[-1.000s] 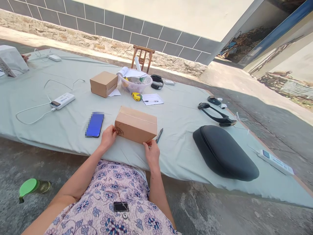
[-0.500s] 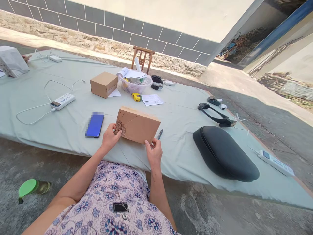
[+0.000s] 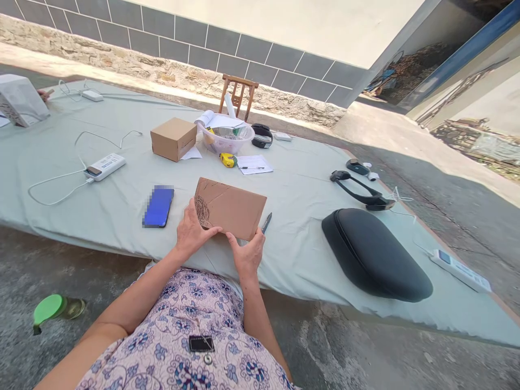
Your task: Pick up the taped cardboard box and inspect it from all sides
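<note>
A brown cardboard box [image 3: 231,208] with black scribbled lines on its left part faces me at the near edge of the table. My left hand [image 3: 194,230] grips its left side and lower edge, thumb pointing inward. On the lower right corner, my right hand [image 3: 247,250] holds the box with its thumb along the bottom edge. The fingers behind the box are hidden. Just right of the box lies a dark pen [image 3: 267,222]. A phone with a blue screen [image 3: 158,207] lies to the left of my left hand.
A second cardboard box [image 3: 173,139], a plastic basket [image 3: 225,142] and a yellow tape measure [image 3: 228,160] stand farther back. At right lie a black padded case [image 3: 376,254] and a black headset [image 3: 361,189]. A white power strip [image 3: 105,167] with a cable is at left.
Both hands have shifted their hold, thumbs now closer together along the bottom edge. The box has tipped, so its top side no longer shows.
</note>
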The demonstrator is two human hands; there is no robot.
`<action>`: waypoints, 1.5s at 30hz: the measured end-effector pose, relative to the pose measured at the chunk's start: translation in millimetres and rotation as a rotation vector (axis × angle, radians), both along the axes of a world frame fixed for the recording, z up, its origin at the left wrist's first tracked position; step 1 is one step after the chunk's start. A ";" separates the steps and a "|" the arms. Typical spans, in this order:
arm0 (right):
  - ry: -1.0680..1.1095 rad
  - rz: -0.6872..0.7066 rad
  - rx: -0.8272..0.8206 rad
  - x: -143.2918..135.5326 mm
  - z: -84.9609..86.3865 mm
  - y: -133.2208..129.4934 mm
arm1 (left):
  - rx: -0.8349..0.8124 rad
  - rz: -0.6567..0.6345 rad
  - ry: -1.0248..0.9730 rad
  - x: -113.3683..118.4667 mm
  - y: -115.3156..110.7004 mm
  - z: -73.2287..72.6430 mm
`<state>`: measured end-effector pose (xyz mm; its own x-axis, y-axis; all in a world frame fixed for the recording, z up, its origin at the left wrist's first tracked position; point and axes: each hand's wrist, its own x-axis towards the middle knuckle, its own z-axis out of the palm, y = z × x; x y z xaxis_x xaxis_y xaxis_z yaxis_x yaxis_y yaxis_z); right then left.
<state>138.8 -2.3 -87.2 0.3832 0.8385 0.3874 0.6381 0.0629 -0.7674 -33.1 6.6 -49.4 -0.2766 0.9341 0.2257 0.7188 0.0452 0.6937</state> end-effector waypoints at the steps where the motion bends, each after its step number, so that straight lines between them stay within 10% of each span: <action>1: 0.003 -0.003 -0.002 -0.5 -0.1 0.2 | 0.004 -0.001 0.014 0.3 0.0 -0.1; 21: 0.445 0.211 -0.064 22.1 0.1 6.2 | 0.094 -0.098 -0.256 -22.8 12.0 -7.7; 45: 0.020 -0.046 -0.020 2.3 7.3 7.6 | -0.075 0.054 -0.117 -5.4 1.3 7.9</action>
<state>141.1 5.3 -80.0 0.4290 0.8275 0.3623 0.6245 0.0180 -0.7808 -38.5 7.9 -41.5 -0.3476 0.9301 0.1188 0.6285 0.1371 0.7656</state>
